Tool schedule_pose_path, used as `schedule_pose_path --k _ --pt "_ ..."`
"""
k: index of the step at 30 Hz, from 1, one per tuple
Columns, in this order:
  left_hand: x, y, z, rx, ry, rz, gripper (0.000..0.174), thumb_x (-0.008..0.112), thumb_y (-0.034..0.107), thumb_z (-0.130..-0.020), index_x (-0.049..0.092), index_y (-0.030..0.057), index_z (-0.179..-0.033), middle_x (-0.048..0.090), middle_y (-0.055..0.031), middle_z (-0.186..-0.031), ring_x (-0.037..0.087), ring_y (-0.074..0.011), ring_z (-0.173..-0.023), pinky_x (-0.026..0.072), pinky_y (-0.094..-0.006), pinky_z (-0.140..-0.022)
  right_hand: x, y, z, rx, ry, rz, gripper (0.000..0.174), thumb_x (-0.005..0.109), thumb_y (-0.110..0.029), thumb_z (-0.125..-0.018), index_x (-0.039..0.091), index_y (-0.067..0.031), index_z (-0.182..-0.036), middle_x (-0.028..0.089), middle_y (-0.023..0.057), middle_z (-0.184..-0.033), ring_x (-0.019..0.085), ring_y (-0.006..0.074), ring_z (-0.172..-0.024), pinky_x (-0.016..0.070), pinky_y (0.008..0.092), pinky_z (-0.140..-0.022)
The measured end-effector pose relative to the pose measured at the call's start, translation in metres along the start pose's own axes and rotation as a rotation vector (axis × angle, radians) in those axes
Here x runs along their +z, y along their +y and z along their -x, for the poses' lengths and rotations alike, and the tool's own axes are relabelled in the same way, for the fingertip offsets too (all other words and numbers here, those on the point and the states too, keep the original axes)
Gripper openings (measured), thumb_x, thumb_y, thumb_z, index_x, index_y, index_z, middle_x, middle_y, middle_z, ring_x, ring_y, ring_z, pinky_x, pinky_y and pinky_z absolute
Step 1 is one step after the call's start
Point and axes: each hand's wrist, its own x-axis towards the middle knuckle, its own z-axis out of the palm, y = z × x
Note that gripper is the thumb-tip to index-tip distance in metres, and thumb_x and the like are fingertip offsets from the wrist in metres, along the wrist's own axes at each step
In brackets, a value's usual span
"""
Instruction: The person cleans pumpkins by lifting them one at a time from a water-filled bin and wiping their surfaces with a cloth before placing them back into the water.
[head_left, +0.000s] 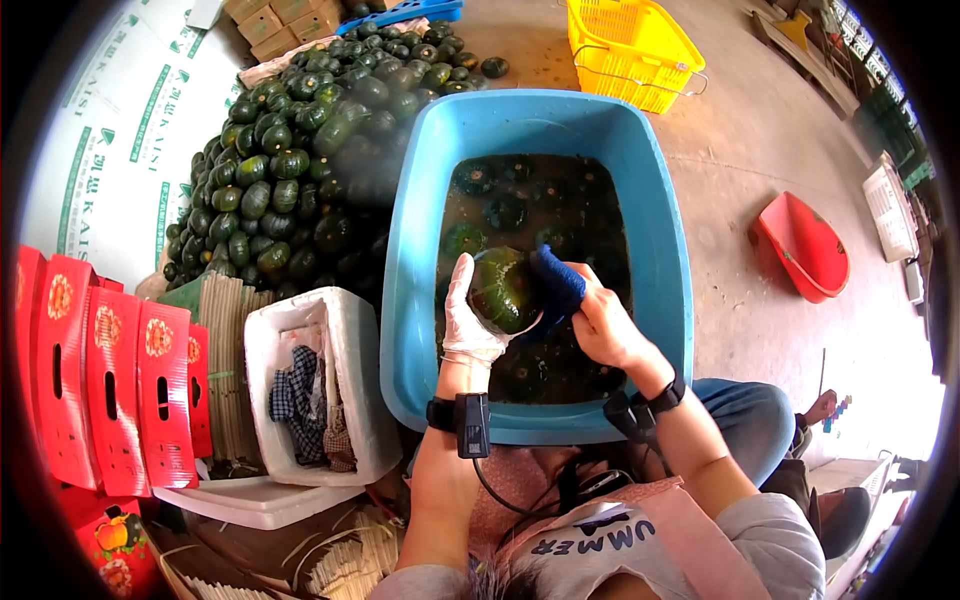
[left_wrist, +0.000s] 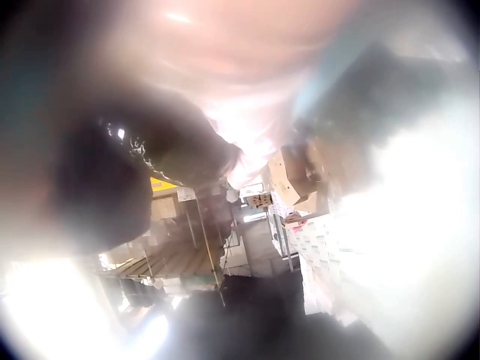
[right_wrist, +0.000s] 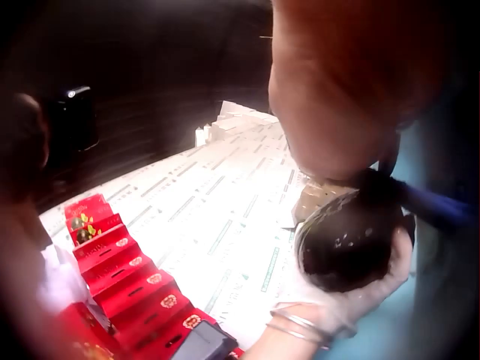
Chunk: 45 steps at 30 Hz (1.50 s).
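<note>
A dark green pumpkin (head_left: 505, 290), wet and shiny, is held over a blue tub (head_left: 402, 330). My left hand (head_left: 474, 318), in a thin white glove, cups it from the left and below. In the right wrist view the gloved fingers curl round the pumpkin's (right_wrist: 346, 255) underside. My bare right hand (head_left: 606, 320) grips a dark blue cloth (head_left: 560, 282) against the pumpkin's right side. Several more pumpkins (head_left: 505, 211) sit in murky water inside the tub. The left wrist view is blurred, with the pumpkin (left_wrist: 176, 146) dark beside the pale glove.
A big heap of pumpkins (head_left: 290, 165) lies left of the tub. Nearer are a white foam box (head_left: 365, 400) with checked cloths and red cartons (head_left: 110, 390). A yellow basket (head_left: 640, 50) stands beyond the tub, a red scoop-shaped basin (head_left: 800, 250) to the right.
</note>
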Motion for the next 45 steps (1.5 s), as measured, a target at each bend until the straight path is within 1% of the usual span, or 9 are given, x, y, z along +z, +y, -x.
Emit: schedule_pose_path --k 14,16,22,24,32,35,37,41,45 --pt "-0.01 -0.014 -0.005 0.112 -0.028 -0.054 0.036 0.051 0.036 -0.095 0.065 0.0049 -0.109 0.067 -0.0099 -0.106 0.064 -0.0247 -0.096 0.0512 -0.0383 -0.089 0.006 0.014 -0.016 -0.151 -0.113 0.168 0.034 0.061 0.01 -0.066 0.07 -0.0067 -0.095 0.06 0.0108 -0.075 0.062 0.0297 -0.071 0.0501 0.0373 -0.06" --pt "-0.008 -0.017 -0.005 0.263 -0.008 -0.15 0.031 0.055 0.028 -0.094 0.062 0.0054 -0.114 0.066 -0.0075 -0.105 0.063 -0.0213 -0.096 0.0507 -0.035 -0.088 0.007 0.015 -0.021 -0.024 -0.079 0.098 0.035 0.058 0.012 -0.065 0.07 -0.0068 -0.092 0.061 0.0128 -0.075 0.061 0.0328 -0.066 0.05 0.0357 -0.06" --pt "0.013 -0.026 0.004 0.769 -0.008 -0.687 0.048 0.066 0.007 -0.084 0.049 0.0082 -0.129 0.055 -0.0034 -0.115 0.055 -0.013 -0.101 0.0462 -0.0256 -0.09 0.002 0.027 -0.024 0.773 -0.065 -0.606 0.023 0.057 0.014 -0.073 0.066 0.0073 -0.092 0.069 0.0046 -0.085 0.063 0.0101 -0.079 0.0516 0.0252 -0.069" --pt "0.004 -0.027 -0.003 0.875 -0.012 -0.768 0.047 0.065 0.005 -0.084 0.05 0.0075 -0.128 0.054 -0.0039 -0.116 0.055 -0.0128 -0.101 0.0464 -0.0265 -0.091 0.006 0.021 -0.02 0.56 -0.02 -0.371 0.022 0.056 0.011 -0.072 0.068 0.0039 -0.089 0.07 0.006 -0.083 0.062 0.0097 -0.075 0.0516 0.0267 -0.067" --pt "-0.014 -0.01 -0.005 0.038 -0.051 -0.049 0.035 0.054 0.04 -0.092 0.066 0.0095 -0.105 0.068 -0.0081 -0.102 0.065 -0.025 -0.093 0.054 -0.0431 -0.08 0.006 0.02 -0.025 -0.502 -0.253 0.209 0.019 0.059 0.008 -0.068 0.063 -0.0006 -0.084 0.064 0.0143 -0.081 0.062 0.0352 -0.075 0.0516 0.0365 -0.065" --pt "-0.017 0.0 -0.008 0.079 0.022 -0.087 0.041 0.056 0.048 -0.088 0.065 0.0121 -0.107 0.067 -0.008 -0.105 0.065 -0.0271 -0.095 0.0537 -0.0515 -0.076 0.03 0.032 -0.027 0.267 0.019 0.07 0.017 0.058 0.003 -0.07 0.063 0.0002 -0.086 0.064 0.0215 -0.079 0.065 0.0372 -0.074 0.0528 0.0385 -0.067" --pt "0.001 0.017 0.007 0.161 -0.043 0.002 0.04 0.06 0.043 -0.087 0.062 0.0093 -0.109 0.066 -0.0091 -0.105 0.064 -0.0277 -0.097 0.0538 -0.0498 -0.083 0.056 0.134 -0.008 0.402 -0.104 0.116 0.02 0.062 -0.003 -0.068 0.065 -0.0013 -0.088 0.066 0.0225 -0.081 0.067 0.0376 -0.079 0.0529 0.0385 -0.065" --pt "-0.008 0.033 0.013 0.187 -0.058 0.09 0.059 0.053 0.062 -0.083 0.059 0.0171 -0.122 0.057 -0.0116 -0.126 0.054 -0.0356 -0.116 0.0379 -0.0671 -0.092 0.105 0.18 0.04 0.334 -0.611 0.254 0.02 0.063 -0.008 -0.065 0.064 -0.0032 -0.085 0.066 0.0204 -0.086 0.064 0.0386 -0.085 0.052 0.0437 -0.075" --pt "-0.008 0.041 0.01 0.185 -0.056 0.164 0.066 0.057 0.062 -0.08 0.056 0.0137 -0.125 0.056 -0.0133 -0.127 0.052 -0.0351 -0.118 0.0353 -0.0627 -0.1 0.151 0.199 0.066 0.486 -0.86 0.441 0.035 0.062 -0.009 -0.074 0.056 0.0016 -0.107 0.064 0.0229 -0.105 0.06 0.0402 -0.1 0.0489 0.0441 -0.087"
